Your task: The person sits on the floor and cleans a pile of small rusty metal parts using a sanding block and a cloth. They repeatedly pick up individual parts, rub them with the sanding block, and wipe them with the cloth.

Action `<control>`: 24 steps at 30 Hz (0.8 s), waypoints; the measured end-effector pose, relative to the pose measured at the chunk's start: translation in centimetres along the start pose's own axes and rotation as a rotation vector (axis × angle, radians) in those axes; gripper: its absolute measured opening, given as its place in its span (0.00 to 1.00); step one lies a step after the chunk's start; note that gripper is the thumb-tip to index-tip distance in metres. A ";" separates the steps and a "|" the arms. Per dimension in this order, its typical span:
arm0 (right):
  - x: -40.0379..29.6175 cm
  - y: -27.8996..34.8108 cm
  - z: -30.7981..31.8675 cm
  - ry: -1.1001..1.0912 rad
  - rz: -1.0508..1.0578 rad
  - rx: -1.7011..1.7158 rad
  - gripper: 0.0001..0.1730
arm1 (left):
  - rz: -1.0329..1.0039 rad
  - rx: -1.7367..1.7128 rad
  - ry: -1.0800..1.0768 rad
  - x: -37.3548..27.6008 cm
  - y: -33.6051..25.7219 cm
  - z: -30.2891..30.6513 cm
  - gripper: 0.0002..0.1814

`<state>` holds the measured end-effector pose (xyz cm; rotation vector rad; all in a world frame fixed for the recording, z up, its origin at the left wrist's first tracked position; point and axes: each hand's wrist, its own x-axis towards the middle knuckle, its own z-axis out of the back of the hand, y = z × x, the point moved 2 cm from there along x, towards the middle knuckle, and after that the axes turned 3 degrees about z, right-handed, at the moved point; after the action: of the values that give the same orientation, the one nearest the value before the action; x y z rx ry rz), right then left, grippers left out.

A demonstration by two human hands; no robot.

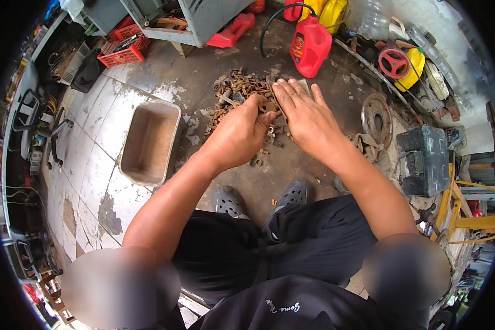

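My left hand (pixel 243 134) grips a small flat rusty metal piece (pixel 267 108) between thumb and fingers, above a pile of rusty bolts and nuts (pixel 235 88) on the floor. Beside it, my right hand (pixel 307 111) lies palm down with its fingers extended over a flat, greyish plate-like object (pixel 303 86); what its palm touches is hidden. Some loose nuts (pixel 271 130) lie on the floor just below my hands. To the left stands a rectangular metal-looking bin (pixel 148 142) with a brown-stained bottom.
A red plastic jug (pixel 309 47) with a dark hose stands beyond the pile. On the right are a round metal disc (pixel 377 119), a cloth (pixel 371 148) and a black case (pixel 423 161). A red crate (pixel 123 47) sits at upper left, near a grey metal cabinet (pixel 206 20).
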<state>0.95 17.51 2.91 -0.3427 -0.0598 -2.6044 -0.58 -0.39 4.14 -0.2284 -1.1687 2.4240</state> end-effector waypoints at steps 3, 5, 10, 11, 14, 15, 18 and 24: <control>-0.4 0.2 -0.6 0.002 0.013 0.026 0.29 | 0.054 0.055 -0.043 0.3 0.6 0.0 0.19; -0.8 0.8 -0.4 -0.020 0.019 0.051 0.29 | 0.068 0.023 -0.059 0.5 0.8 0.5 0.18; -0.4 -0.1 -1.0 0.033 -0.020 0.044 0.30 | 0.028 0.046 0.045 0.5 0.3 0.1 0.16; -0.8 0.2 -1.0 0.038 -0.021 0.081 0.30 | 0.025 0.061 0.034 0.5 0.6 0.0 0.16; -1.0 0.7 -0.7 0.016 -0.017 0.108 0.30 | 0.023 0.052 -0.039 0.7 0.9 0.6 0.14; -1.2 0.8 -0.5 0.002 -0.020 0.098 0.30 | -0.006 0.046 -0.046 0.8 0.7 0.7 0.14; -0.6 -0.3 -1.5 0.084 -0.018 0.089 0.30 | 0.051 0.046 0.066 0.7 0.5 0.3 0.14; -0.5 0.7 -1.2 0.015 -0.017 0.071 0.29 | -0.016 0.020 -0.023 0.7 0.7 0.6 0.15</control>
<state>1.41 16.95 1.58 -0.2982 -0.1495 -2.6138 -1.64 -0.91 4.03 -0.1849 -1.1513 2.4288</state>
